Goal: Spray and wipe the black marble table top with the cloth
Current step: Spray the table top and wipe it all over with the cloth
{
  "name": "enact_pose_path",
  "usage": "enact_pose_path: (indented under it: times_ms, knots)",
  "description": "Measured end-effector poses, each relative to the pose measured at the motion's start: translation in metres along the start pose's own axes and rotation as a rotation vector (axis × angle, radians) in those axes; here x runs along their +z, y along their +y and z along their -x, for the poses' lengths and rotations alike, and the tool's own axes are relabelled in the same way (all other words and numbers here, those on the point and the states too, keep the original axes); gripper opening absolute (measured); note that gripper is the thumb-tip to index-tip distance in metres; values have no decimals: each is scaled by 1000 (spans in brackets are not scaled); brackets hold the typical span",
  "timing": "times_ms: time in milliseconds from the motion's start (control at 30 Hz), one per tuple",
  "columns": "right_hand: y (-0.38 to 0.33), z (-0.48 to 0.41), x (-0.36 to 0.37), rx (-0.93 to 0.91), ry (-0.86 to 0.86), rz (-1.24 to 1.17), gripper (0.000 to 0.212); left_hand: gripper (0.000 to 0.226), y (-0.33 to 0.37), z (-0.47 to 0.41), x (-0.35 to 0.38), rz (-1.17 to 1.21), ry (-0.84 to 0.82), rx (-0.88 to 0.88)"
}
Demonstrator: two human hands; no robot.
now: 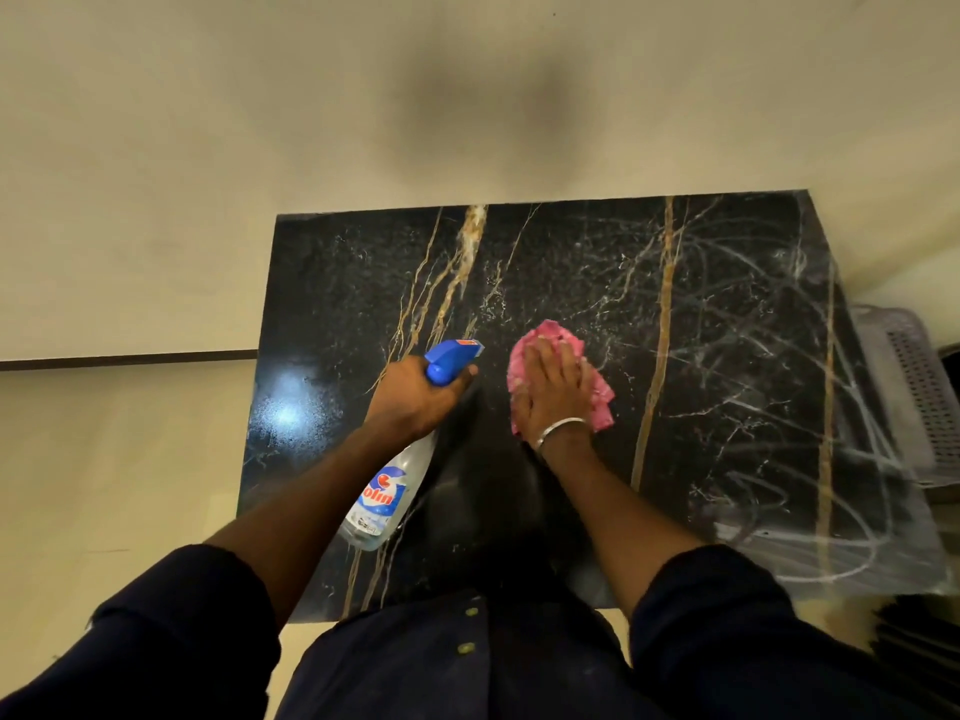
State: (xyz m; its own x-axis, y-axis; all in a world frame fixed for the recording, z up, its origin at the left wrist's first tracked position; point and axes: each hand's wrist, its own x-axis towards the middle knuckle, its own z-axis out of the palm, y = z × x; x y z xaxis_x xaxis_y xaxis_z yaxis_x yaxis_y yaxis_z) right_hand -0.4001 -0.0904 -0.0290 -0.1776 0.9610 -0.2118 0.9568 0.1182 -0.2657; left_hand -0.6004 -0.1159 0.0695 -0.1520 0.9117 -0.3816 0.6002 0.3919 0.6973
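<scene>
The black marble table top [701, 314] fills the middle of the view, its far edge against a pale wall [260, 122], and fine droplets speckle most of it. Grey arcs and streaks cover its right side (smears or dust, hard to tell which). The widest risk is patchy work: the wet film could dry into new streaks before the cloth reaches the far corners, and the glossy left side with its bright glare spot may hide missed patches.

A pale perforated basket [904, 387] sits just beside the right edge, so mist aimed that way could drift onto it.

The spray bottle [387, 491] is gripped at its neck by the left hand [415, 397], fingers wrapped closed around it under the blue trigger head [452, 358], nozzle pointing away over the marble. Its body hangs tilted, low over the stone, and a careless swing could knock it against the surface.

The pink cloth [550, 335] lies bunched on the table near the centre, under the right hand [553, 387], which presses it flat with the palm down and the fingers spread open rather than clutching. Bunched so small, it may push liquid around instead of lifting it, or slip out from under the palm.

The metal bangle [563, 427] on that wrist rides close to the marble and could scrape it.
</scene>
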Motion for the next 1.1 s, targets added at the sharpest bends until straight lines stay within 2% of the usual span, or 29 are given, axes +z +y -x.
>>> enact_pose_path:
  times_ms: [133, 267, 433, 567, 767, 1000, 1100]
  knots:
    - [-39, -8, 11, -206, -41, 60, 62, 39, 6, -3, -2, 19, 18, -18]
    - [-2, -15, 2, -288, -32, 133, 65, 34, 9, -11, -4, -6, -11, -16]
    - [87, -21, -25, -34, 51, 149, 72, 32, 10, -24, -5, -33, -63, 28]
    - [147, -26, -44, 167, 71, 65, 76, 30, 16, -34, -4, -46, -67, 32]
    - [106, -34, -30, 311, 114, 52, 68, 35, 23, -47, -1, -18, -53, 12]
    - [-18, -56, -11, -83, -49, 99, 70, 42, 29, -54, 1, -21, 1, -33]
    - [-44, -65, -7, -265, -90, 152, 66, 45, 29, -55, -1, -9, 34, -28]
